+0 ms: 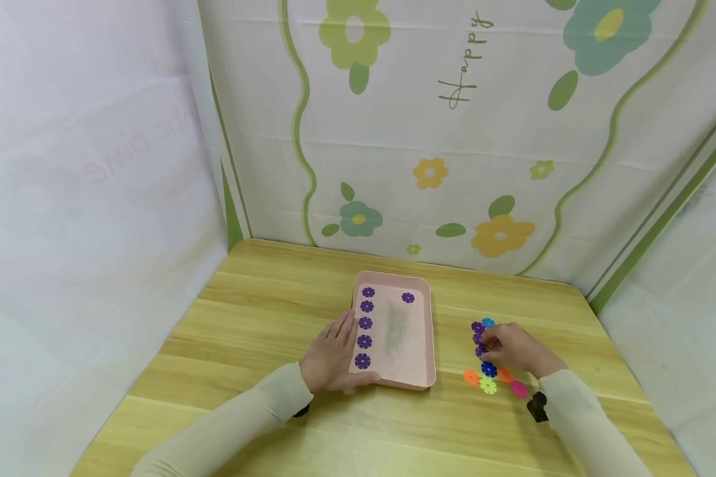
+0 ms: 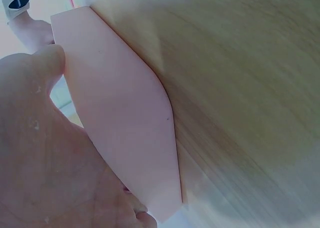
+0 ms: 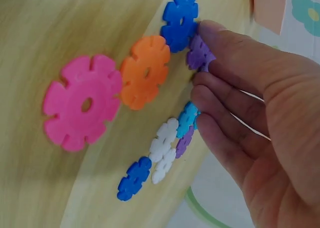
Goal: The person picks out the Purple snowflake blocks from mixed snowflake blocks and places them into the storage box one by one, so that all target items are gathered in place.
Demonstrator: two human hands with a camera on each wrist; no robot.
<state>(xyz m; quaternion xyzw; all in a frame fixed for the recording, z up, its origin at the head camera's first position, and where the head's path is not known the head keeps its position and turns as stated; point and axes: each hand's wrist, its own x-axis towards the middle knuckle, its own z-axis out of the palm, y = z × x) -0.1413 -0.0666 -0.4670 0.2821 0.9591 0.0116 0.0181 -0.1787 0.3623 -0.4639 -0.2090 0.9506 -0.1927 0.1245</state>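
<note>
My left hand (image 1: 331, 354) rests at the near left corner of a shallow pink tray (image 1: 432, 331), its fingers along the left wall and its thumb along the near wall. In the left wrist view the thumb reaches the tray's rim. Inside the tray, several purple notched flower discs (image 1: 364, 342) form a column at the left, and one more purple disc (image 1: 408, 298) lies at the far right. My right hand (image 1: 516, 348) is over the loose discs right of the tray. Its thumb and forefinger pinch a purple flower disc (image 3: 198, 51), partly hidden by the fingertips.
Near the right hand lie a dark blue disc (image 3: 180, 20), an orange disc (image 3: 146, 72), a pink disc (image 3: 82, 102) and white discs (image 3: 164, 140). A yellow-green disc (image 1: 488, 385) lies nearer. Cloth walls (image 1: 382, 132) surround the wooden table (image 1: 262, 298).
</note>
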